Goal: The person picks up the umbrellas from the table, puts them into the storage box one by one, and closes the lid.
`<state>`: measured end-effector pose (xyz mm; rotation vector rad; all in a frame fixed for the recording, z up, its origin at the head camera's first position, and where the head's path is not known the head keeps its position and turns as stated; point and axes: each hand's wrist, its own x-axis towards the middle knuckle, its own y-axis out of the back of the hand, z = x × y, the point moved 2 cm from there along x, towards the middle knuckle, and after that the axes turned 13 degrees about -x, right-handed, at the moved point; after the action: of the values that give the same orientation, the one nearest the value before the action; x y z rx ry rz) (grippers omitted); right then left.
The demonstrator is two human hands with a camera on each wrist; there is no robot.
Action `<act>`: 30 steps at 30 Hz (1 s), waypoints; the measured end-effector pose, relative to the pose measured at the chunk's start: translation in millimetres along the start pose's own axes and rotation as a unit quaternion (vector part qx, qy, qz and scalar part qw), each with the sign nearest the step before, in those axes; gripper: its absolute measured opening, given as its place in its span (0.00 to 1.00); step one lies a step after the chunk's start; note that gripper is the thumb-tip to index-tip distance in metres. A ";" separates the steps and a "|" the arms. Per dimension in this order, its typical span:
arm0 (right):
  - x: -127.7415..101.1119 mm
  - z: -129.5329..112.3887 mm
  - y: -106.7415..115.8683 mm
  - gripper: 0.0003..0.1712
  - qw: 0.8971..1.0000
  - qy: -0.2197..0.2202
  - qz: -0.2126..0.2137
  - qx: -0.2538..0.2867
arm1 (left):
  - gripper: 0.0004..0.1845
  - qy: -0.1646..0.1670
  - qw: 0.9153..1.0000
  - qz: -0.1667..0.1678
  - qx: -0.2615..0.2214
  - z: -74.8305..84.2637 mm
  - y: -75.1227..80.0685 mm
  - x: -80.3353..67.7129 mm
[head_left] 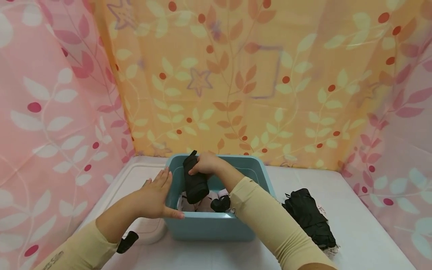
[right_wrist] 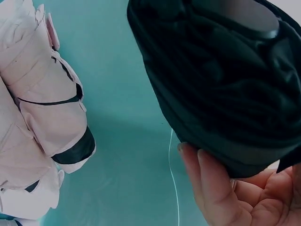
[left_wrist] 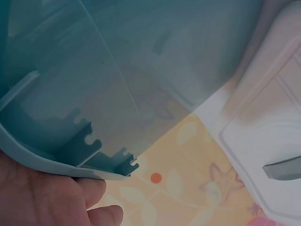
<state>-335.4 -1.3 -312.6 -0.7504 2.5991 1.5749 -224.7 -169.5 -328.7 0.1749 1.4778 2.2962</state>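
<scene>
My right hand [head_left: 209,164] grips a black folded umbrella [head_left: 195,183] inside the blue-green plastic bin [head_left: 212,227]. In the right wrist view, its fingers [right_wrist: 214,183] hold the gathered black cloth of the umbrella. My left hand [head_left: 153,197] rests against the bin's left front corner, fingers straight and thumb across the front rim. Pale pink folded cloth bundles [right_wrist: 49,108] with black trim lie in the bin. Beside them sits a black curved piece [head_left: 221,203], partly covered by the right sleeve.
A white lid [head_left: 145,228] lies left of the bin, partly under it. A black strap-like piece [head_left: 127,242] shows beside the left sleeve. Black folded cloth bundles [head_left: 310,219] lie on the white table [head_left: 357,210] at the right. Patterned curtains [head_left: 236,75] enclose the table.
</scene>
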 end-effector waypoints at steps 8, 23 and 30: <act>-0.3 -4.5 -4.7 0.22 1.000 -0.001 0.009 0.007 | 0.70 -0.001 1.000 0.003 -0.004 -1.9 -1.5 -2.5; -9.4 -0.7 -0.1 0.56 0.989 0.003 -0.058 0.138 | 0.69 -0.003 1.000 -0.002 -0.007 -1.1 -1.8 -1.3; -11.6 2.7 6.7 0.58 0.985 0.018 -0.064 0.161 | 0.68 -0.007 1.000 -0.004 -0.009 1.0 -0.1 -0.2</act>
<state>-328.5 8.0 -305.5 -0.8985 2.6723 1.0800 -224.2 -168.7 -328.4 0.1789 1.4491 2.2971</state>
